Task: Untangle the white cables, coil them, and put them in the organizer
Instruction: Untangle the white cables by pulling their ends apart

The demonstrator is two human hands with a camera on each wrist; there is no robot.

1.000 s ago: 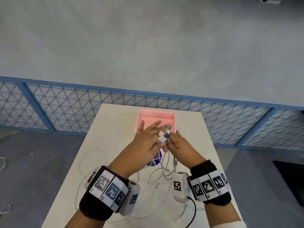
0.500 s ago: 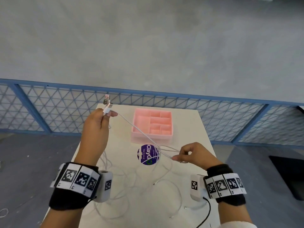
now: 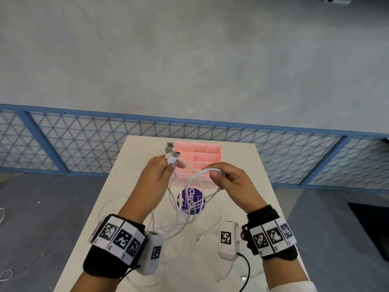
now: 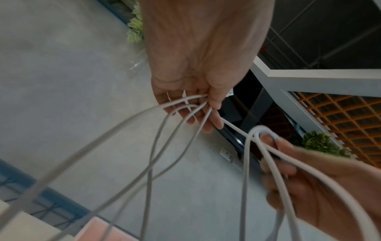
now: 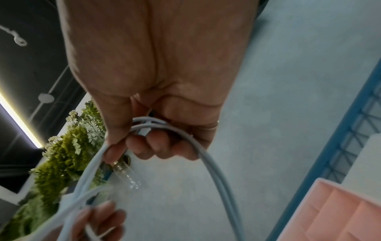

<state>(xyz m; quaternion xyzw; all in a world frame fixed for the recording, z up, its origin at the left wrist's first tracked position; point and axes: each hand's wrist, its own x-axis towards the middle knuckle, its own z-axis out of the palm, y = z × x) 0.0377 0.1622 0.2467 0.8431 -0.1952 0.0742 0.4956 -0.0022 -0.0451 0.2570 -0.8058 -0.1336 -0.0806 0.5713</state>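
Note:
Both hands are raised over the white table (image 3: 134,157), in front of the pink organizer (image 3: 207,153). My left hand (image 3: 166,165) pinches the plug ends (image 3: 171,153) of the white cables, and several strands (image 4: 160,124) fan out from its fingers. My right hand (image 3: 221,175) grips a bent loop of the white cable (image 3: 207,171); in the right wrist view the cable loop (image 5: 148,125) runs through its curled fingers. Slack cable (image 3: 181,220) hangs from both hands onto the table in tangled loops.
A round purple sticker (image 3: 190,200) lies on the table below the organizer. A blue mesh railing (image 3: 84,142) runs behind the table's far edge. More loose white cable (image 3: 223,279) lies near the front edge, by the right wrist.
My left hand has swung from far left back toward the organizer with the plug ends. The right hand rose toward it, so the taut cable now hangs in loops between them.

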